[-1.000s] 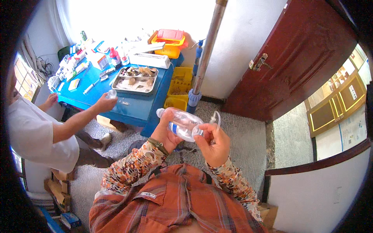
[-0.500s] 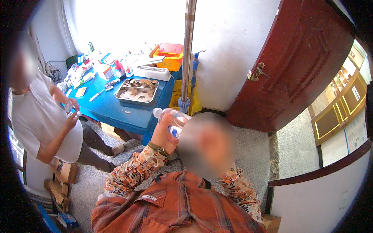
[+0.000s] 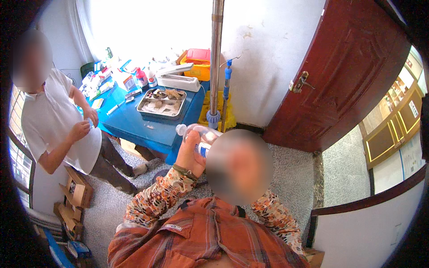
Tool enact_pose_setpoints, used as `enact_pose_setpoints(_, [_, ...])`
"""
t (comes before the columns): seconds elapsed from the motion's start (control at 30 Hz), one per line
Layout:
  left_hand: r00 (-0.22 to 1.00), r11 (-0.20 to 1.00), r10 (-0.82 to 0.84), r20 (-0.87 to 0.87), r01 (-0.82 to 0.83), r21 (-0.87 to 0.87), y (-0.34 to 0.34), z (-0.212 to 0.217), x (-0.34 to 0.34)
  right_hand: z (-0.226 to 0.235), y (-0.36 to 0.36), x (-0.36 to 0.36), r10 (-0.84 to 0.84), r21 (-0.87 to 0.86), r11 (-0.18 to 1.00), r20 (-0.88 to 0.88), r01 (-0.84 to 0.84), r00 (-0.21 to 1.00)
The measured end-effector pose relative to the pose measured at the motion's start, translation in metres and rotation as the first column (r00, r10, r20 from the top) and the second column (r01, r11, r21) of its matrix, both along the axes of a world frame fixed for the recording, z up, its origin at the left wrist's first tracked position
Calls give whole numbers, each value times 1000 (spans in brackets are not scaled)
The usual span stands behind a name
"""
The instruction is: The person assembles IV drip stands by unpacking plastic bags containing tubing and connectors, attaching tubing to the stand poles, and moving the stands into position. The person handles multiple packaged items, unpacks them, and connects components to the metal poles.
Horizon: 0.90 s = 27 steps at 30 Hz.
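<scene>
My left hand is shut around a clear plastic bottle, held raised and tilted close to my head, its neck pointing up-left. The patterned left sleeve rises from the lower edge over an orange plaid shirt. My right hand is hidden; only its patterned sleeve shows at the lower right.
Another person in a white shirt stands at the left, hands together at chest height. A blue table carries a metal tray, small bottles and a yellow box. A metal pole, a red-brown door and floor cartons surround me.
The bottle, held low in both hands a second ago, has come up near my head in the left hand alone. The other person has drawn their arm back from the table.
</scene>
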<state>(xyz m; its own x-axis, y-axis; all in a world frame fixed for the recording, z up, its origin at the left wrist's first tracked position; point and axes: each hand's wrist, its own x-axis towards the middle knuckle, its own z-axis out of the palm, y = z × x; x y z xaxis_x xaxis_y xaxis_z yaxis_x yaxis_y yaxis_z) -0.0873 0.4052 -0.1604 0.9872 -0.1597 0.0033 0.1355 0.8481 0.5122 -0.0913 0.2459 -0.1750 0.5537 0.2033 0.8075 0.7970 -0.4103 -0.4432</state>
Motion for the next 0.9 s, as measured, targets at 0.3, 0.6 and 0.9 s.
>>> enact_pose_setpoints(0.3, [995,993,98,32,-100,68,3,-14,3,42,6,-20,-2,146,989,-228,36,974])
enact_pose_setpoints(0.6, [985,985,-151,-78,157,75,9,-12,-2,42,4,-11,90,48,995,-82,-86,993])
enact_pose_setpoints(0.9, [389,-78,-554,736,-904,420,25,42,-16,53,3,0,-24,-59,998,-89,19,996])
